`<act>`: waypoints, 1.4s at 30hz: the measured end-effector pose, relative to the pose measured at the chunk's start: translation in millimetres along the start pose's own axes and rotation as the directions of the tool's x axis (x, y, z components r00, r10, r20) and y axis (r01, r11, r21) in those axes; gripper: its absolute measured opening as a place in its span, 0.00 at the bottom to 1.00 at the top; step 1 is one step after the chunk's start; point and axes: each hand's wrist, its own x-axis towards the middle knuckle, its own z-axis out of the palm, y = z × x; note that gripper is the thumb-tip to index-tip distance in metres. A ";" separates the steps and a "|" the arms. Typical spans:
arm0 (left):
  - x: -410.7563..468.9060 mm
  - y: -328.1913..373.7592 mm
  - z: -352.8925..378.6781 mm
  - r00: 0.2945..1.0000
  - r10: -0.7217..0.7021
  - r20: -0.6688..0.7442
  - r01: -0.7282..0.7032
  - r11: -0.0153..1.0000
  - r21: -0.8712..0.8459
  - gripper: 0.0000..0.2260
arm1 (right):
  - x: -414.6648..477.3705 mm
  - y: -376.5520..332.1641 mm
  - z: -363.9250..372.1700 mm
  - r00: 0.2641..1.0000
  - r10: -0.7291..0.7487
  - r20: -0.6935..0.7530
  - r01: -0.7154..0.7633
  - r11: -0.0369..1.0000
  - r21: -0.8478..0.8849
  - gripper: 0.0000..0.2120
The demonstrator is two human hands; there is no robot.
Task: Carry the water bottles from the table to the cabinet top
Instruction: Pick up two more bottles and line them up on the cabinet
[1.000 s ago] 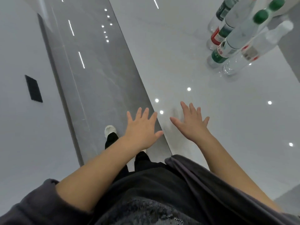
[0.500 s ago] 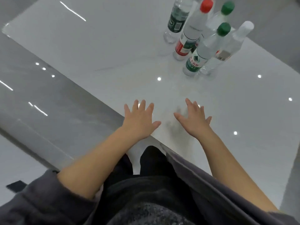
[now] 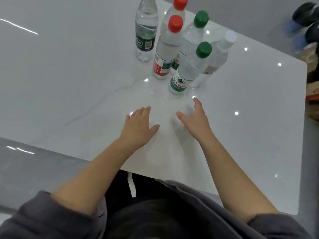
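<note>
**A:** So the person's standing at the near edge of the white table, both arms out over it. Left hand is flat and spread, palm down, holding nothing. Right hand is turned more on edge, thumb apart from the fingers, also empty. Looks to me like it's shaping up for a grab, but neither hand touches a bottle yet.

**B:** Where are the water bottles from where they stand?

**A:** Bunched tight at about 12 o'clock from the hands, upright, nearly touching each other. Closest is the near green-cap bottle, just off 12 from the right hand. Next to it, around 11 o'clock, the near red-cap bottle. My guess is they're clustered so you can take one per hand without stretching.

**B:** How many in total?

**A:** Hard to say. I count six-ish: another red cap and another green cap stand behind, a dark-label bottle at the 10 o'clock end with its top cut off by the frame, and a white-cap bottle at 1 o'clock that's blurry. One more could be hiding in the pack.

**B:** And the cabinet?

**A:** Not in sight at all. There's dark stuff and a cardboard box off at 2 o'clock, too cut off to make out.
</note>
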 end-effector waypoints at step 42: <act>132.4 -40.5 -63.5 0.943 0.331 0.029 -0.309 0.907 -0.286 0.27 | 15.6 -7.9 115.2 0.818 0.310 -0.485 0.012 0.833 0.554 0.27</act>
